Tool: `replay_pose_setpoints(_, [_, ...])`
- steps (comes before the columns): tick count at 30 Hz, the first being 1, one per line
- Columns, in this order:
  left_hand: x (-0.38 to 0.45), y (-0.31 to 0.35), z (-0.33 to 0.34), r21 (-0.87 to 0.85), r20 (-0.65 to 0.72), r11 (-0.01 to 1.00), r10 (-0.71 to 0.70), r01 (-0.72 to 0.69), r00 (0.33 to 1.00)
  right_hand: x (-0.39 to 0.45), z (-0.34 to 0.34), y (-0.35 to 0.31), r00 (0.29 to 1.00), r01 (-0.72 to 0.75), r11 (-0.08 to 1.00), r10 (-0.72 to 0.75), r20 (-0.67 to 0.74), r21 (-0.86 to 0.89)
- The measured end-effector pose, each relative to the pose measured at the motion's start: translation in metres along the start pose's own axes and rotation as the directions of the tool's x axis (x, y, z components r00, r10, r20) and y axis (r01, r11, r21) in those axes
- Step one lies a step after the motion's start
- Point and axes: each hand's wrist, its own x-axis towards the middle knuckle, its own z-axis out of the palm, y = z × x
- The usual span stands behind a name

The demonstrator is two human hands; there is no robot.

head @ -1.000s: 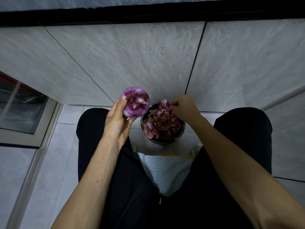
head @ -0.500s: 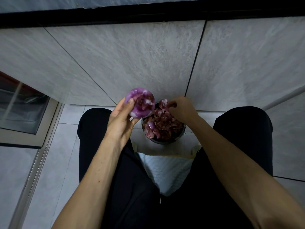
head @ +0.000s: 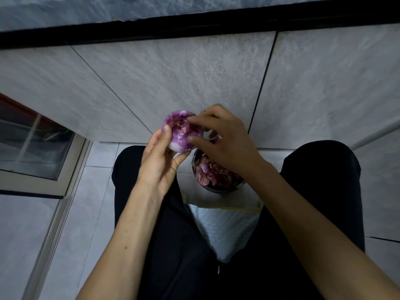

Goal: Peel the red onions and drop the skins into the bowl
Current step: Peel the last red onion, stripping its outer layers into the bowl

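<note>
- Sitting nearest, bowl on the floor between the knees, heaped with skins.
- Left hand curls around the red onion, held just above-left of the bowl.
- Right hand fingertips pinch at loose skin on top.
- Risk: torn flakes could fall past the rim, as the onion hangs off-centre.

We find no legible text, label, brand, number or sign in the head view. The wall tiles, the floor tiles and the dark trousers bear no readable marking, and neither does the bowl nor the white fabric between the knees.
</note>
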Motion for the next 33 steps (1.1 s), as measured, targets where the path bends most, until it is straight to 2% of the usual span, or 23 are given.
replay_pose_setpoints(6, [-0.01, 0.002, 0.001, -0.026, 0.008, 1.0, -0.012, 0.013, 1.0, 0.006, -0.001, -0.011, 1.0, -0.004, 0.999, 0.005, -0.018, 0.046])
replay_pose_setpoints(9, [-0.013, 0.001, 0.004, -0.08, 0.022, 0.996, -0.048, 0.05, 0.999, 0.004, -0.004, -0.014, 0.982, -0.175, 0.966, 0.186, -0.039, 0.193])
replay_pose_setpoints(13, [-0.015, -0.003, 0.006, -0.099, 0.04, 0.992, -0.081, 0.085, 0.996, 0.001, -0.005, -0.018, 0.929, -0.341, 0.855, 0.369, 0.003, 0.391])
replay_pose_setpoints(16, [-0.015, -0.007, 0.005, -0.134, 0.021, 0.986, -0.101, 0.103, 0.995, 0.001, -0.01, -0.017, 0.86, -0.414, 0.721, 0.51, -0.022, 0.555])
replay_pose_setpoints(19, [-0.013, -0.008, 0.003, -0.164, -0.002, 0.981, -0.105, 0.104, 0.994, 0.002, -0.018, -0.007, 0.791, -0.497, 0.644, 0.612, -0.001, 0.581])
replay_pose_setpoints(21, [-0.011, -0.007, 0.001, -0.178, -0.01, 0.979, -0.103, 0.1, 0.995, 0.001, -0.017, 0.006, 0.763, -0.572, 0.681, 0.646, -0.007, 0.458])
replay_pose_setpoints(22, [-0.01, -0.007, 0.001, -0.181, -0.011, 0.979, -0.101, 0.098, 0.995, 0.0, -0.014, 0.015, 0.767, -0.598, 0.729, 0.642, -0.027, 0.333])
replay_pose_setpoints(24, [-0.009, -0.007, 0.0, -0.182, -0.014, 0.979, -0.1, 0.096, 0.995, -0.004, -0.007, 0.031, 0.799, -0.597, 0.799, 0.6, -0.042, 0.071])
replay_pose_setpoints(26, [-0.008, -0.008, 0.0, -0.189, -0.016, 0.977, -0.102, 0.098, 0.995, -0.009, -0.001, 0.043, 0.832, -0.553, 0.826, 0.554, -0.02, -0.106])
replay_pose_setpoints(30, [-0.008, -0.012, -0.002, -0.197, -0.026, 0.974, -0.119, 0.111, 0.993, -0.019, 0.005, 0.061, 0.814, -0.544, 0.782, 0.579, 0.032, -0.304])
replay_pose_setpoints(33, [-0.008, -0.015, -0.002, -0.185, -0.029, 0.976, -0.124, 0.116, 0.992, -0.024, 0.009, 0.065, 0.811, -0.534, 0.763, 0.584, 0.033, -0.364])
